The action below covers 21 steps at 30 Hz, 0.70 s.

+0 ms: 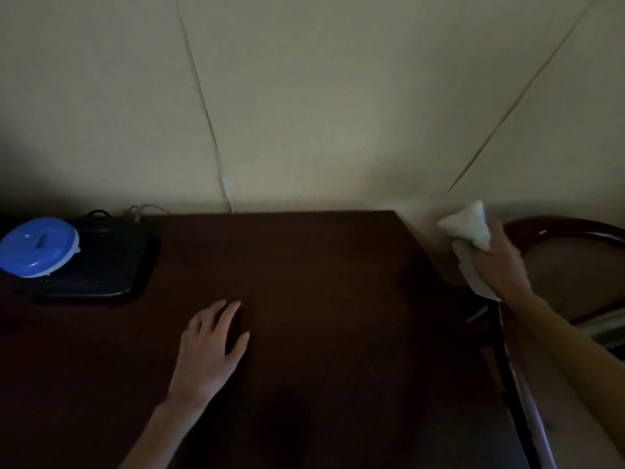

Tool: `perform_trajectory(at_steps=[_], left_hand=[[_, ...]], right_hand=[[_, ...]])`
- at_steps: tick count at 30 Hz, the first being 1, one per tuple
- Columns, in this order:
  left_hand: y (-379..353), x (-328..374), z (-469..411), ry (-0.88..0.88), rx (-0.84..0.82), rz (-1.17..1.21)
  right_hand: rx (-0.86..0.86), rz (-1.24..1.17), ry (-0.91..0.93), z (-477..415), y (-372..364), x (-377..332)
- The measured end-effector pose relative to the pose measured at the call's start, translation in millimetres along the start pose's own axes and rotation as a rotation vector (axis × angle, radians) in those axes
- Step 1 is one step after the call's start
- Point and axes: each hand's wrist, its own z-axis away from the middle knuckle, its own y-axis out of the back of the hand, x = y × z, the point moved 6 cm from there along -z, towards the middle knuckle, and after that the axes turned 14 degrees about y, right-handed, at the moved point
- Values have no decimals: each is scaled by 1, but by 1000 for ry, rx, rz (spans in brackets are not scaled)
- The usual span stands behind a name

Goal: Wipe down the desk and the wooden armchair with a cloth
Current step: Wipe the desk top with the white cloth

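The dark wooden desk fills the lower part of the head view. My left hand lies flat on the desk near its middle, fingers apart, holding nothing. My right hand is raised past the desk's right edge, closed around a bunched white cloth that sticks out above and below the fist. Behind that hand, the curved dark red back of the wooden armchair shows at the right edge. Another dark chair rail runs down beside the desk's right side.
A black flat device sits at the desk's back left with a blue round lidded container on it and cables behind. A pale wall rises directly behind the desk.
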Motion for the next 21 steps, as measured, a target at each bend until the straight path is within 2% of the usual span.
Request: perform_trajectory(at_steps=[3,6,10,12,15,19,21], left_hand=[[-11,0,-12,-53,-16,-167],[-15,1,-16,-54,23,-185],[-19,-1,-13,-84,88,-176],[-17,0,-11,-97,120,-174],[-17,2,-10,-94,154,-167],[-19,3,-13,-77,210,-178],[-20,2,-14,-79,242,-183]], right_hand=[[-102,23,44,-27,-75,-18],[-282,200,26,-27,-143,-29],[-425,285,5,-32,-175,-34],[-518,174,-14,-43,-174,-36],[-364,-136,-154,-61,-158,-31],[-221,219,-67,-71,-178,-37],[-184,319,-47,-66,-189,-37]])
